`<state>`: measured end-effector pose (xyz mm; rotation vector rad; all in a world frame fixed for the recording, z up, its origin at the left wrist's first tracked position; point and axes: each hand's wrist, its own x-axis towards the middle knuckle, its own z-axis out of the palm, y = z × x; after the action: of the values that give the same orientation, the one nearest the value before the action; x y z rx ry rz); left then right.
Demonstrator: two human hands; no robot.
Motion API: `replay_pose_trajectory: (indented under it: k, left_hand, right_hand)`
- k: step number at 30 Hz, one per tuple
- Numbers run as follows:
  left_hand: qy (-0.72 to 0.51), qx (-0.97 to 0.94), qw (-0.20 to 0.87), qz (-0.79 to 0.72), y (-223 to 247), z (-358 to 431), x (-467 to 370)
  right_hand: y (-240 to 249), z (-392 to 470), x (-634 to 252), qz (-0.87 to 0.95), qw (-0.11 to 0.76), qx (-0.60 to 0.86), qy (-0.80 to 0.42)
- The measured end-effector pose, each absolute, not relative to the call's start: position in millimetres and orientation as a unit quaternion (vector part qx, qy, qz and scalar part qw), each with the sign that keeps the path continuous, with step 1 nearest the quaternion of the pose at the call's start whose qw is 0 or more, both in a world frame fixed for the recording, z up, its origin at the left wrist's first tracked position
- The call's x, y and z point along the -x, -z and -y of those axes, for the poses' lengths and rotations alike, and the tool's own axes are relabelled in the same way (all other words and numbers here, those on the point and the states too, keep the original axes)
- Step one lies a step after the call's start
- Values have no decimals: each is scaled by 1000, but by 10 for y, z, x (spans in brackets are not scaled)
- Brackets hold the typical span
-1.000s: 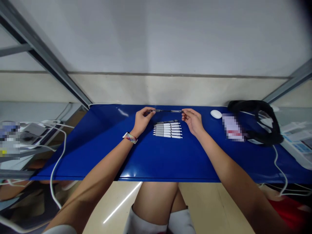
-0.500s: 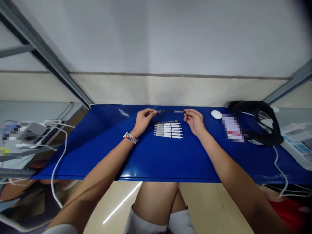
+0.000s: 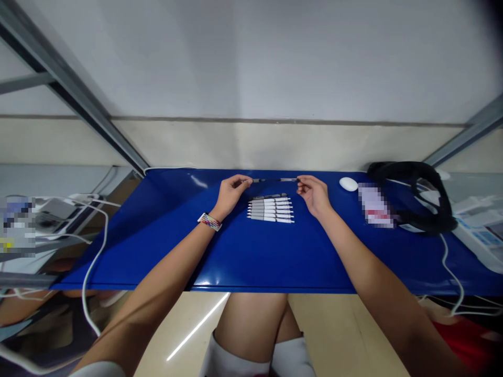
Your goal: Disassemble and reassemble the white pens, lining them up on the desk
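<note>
A slim dark pen (image 3: 271, 180) with a partly clear barrel lies level between my two hands, near the table's back edge. My left hand (image 3: 231, 192) pinches its left end between thumb and fingers. At the other end, the fingertips of my right hand (image 3: 314, 193) are closed on the pen. Just in front of it, several white-and-grey click pens (image 3: 271, 210) lie side by side in a neat row, their tips to the left. One dark pen (image 3: 269, 197) rests at the far side of that row.
The blue table (image 3: 271, 256) meets the wall behind. To the right are a white mouse-like object (image 3: 348, 184), a blurred-out packet (image 3: 375, 204) and a black headband-like strap (image 3: 436, 209). White cables (image 3: 100, 246) hang at the left; metal posts (image 3: 78, 78) frame both sides.
</note>
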<state>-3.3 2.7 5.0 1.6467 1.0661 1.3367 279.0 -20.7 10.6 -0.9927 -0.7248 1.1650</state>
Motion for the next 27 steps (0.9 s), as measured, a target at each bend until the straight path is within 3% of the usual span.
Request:
replay_pose_trajectory:
  k: [27]
  left_hand:
    - [-520,-642,377,-418,-15,-42,37]
  right_hand:
    - [-60,176,-2853,313,681,451,-484]
